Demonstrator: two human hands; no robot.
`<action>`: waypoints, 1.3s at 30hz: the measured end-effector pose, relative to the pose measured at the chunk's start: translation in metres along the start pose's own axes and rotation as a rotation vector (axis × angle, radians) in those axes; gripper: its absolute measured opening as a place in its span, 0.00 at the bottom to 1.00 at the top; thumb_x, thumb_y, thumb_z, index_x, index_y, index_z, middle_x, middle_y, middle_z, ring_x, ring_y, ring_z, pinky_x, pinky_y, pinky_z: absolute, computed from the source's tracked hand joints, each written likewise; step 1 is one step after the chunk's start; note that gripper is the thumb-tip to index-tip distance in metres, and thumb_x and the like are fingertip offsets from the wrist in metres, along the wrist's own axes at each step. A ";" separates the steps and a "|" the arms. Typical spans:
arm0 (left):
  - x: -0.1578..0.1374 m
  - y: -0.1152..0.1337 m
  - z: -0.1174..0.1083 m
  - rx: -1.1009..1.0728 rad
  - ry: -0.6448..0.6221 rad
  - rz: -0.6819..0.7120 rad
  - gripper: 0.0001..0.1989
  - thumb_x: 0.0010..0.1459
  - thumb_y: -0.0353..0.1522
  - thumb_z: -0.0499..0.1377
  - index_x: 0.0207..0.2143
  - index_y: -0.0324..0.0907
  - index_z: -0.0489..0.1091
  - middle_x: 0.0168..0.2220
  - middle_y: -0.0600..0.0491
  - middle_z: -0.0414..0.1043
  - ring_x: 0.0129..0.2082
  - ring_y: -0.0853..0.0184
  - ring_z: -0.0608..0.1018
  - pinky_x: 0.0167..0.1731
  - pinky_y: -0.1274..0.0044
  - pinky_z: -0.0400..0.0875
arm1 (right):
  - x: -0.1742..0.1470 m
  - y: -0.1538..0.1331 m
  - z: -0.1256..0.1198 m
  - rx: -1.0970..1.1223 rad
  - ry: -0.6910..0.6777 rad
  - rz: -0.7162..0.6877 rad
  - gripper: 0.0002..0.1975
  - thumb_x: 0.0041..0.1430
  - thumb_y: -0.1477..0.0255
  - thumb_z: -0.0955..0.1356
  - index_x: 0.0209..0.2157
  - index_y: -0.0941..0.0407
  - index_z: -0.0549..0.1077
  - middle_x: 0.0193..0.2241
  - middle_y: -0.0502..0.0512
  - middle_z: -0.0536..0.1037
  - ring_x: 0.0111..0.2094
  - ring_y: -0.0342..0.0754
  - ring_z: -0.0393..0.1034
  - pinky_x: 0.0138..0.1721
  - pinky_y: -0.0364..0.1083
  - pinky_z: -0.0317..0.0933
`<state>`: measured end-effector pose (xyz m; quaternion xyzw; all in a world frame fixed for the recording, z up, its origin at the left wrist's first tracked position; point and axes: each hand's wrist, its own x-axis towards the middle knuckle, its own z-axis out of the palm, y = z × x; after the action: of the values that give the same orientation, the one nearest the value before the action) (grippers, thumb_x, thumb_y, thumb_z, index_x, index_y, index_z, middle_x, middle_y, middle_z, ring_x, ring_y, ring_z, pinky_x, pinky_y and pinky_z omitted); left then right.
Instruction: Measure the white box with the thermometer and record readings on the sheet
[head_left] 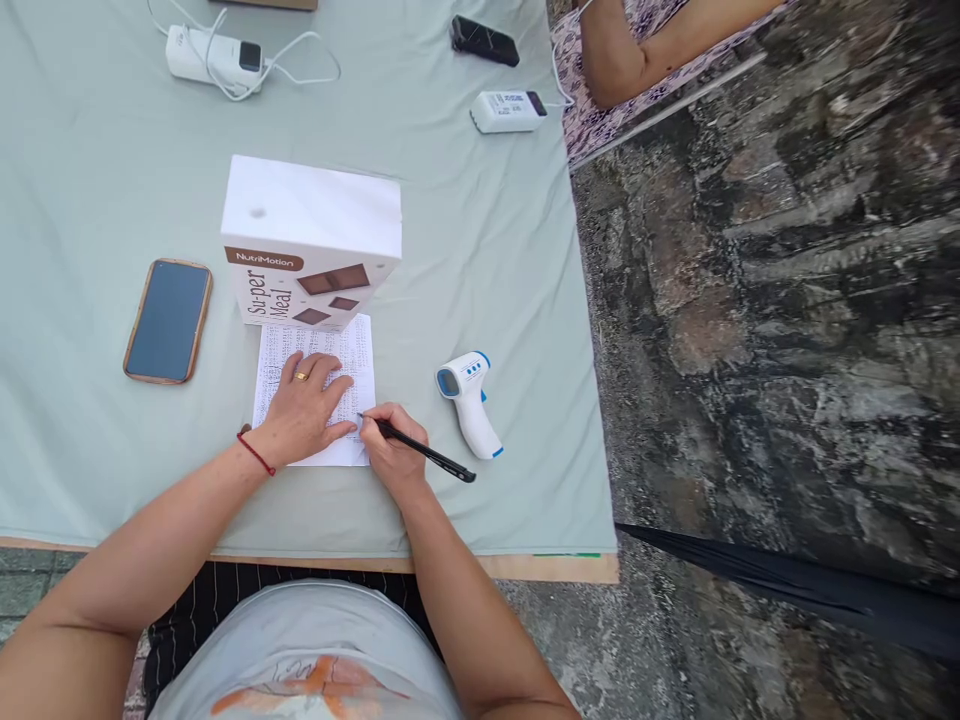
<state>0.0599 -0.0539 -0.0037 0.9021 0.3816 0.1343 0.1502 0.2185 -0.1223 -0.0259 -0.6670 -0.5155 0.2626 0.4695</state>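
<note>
While the cloth-covered bench spreads beneath, the upright box stands at the far end of the printed sheet; on that sheet the left grip lies palm down, fingers spread, and the right grip rests at its right edge, clamped on the black pen, whose long axis slants from a tip over the sheet, just beside the left grip, rightward and back toward the bench's near edge

Around the upright white box on the cloth-covered counter: a phone at eight o'clock, thermometer gun between four and five, cable-draped white device at eleven, black device between one and two.
</note>
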 end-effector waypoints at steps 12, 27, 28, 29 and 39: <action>-0.001 -0.006 0.003 -0.010 0.045 0.019 0.23 0.52 0.40 0.69 0.48 0.40 0.70 0.53 0.40 0.68 0.55 0.50 0.70 0.60 0.51 0.59 | 0.006 0.021 -0.015 -0.273 -0.011 -0.270 0.17 0.65 0.74 0.59 0.50 0.52 0.72 0.40 0.58 0.75 0.43 0.51 0.71 0.44 0.53 0.69; 0.003 -0.040 -0.013 -0.229 0.978 -0.278 0.17 0.61 0.34 0.56 0.51 0.44 0.57 0.49 0.44 0.61 0.53 0.57 0.68 0.52 0.60 0.69 | 0.055 0.033 -0.015 -0.283 -0.050 -0.324 0.22 0.67 0.67 0.59 0.60 0.51 0.66 0.53 0.63 0.71 0.56 0.55 0.66 0.55 0.61 0.66; 0.003 -0.046 -0.012 -0.261 0.976 -0.323 0.24 0.61 0.36 0.57 0.56 0.44 0.54 0.54 0.41 0.59 0.58 0.55 0.66 0.56 0.58 0.66 | 0.060 0.028 -0.007 -0.221 -0.064 -0.287 0.24 0.67 0.63 0.61 0.63 0.50 0.63 0.58 0.63 0.68 0.60 0.56 0.63 0.57 0.61 0.64; 0.004 -0.051 -0.010 -0.310 0.954 -0.354 0.30 0.61 0.38 0.57 0.61 0.45 0.49 0.59 0.39 0.55 0.62 0.54 0.63 0.60 0.56 0.62 | 0.066 0.022 0.002 -0.154 -0.087 -0.246 0.27 0.66 0.60 0.62 0.65 0.49 0.60 0.62 0.62 0.64 0.63 0.56 0.59 0.60 0.62 0.61; 0.004 -0.077 0.001 -0.488 0.672 -0.356 0.36 0.63 0.43 0.57 0.68 0.46 0.45 0.70 0.38 0.48 0.71 0.49 0.51 0.68 0.51 0.48 | 0.097 -0.035 0.053 0.286 -0.302 -0.166 0.41 0.63 0.43 0.58 0.70 0.51 0.49 0.65 0.59 0.64 0.67 0.53 0.57 0.66 0.57 0.56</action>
<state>0.0134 0.0003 -0.0332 0.6671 0.5153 0.4779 0.2471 0.1912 -0.0121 -0.0036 -0.5019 -0.5909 0.3903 0.4965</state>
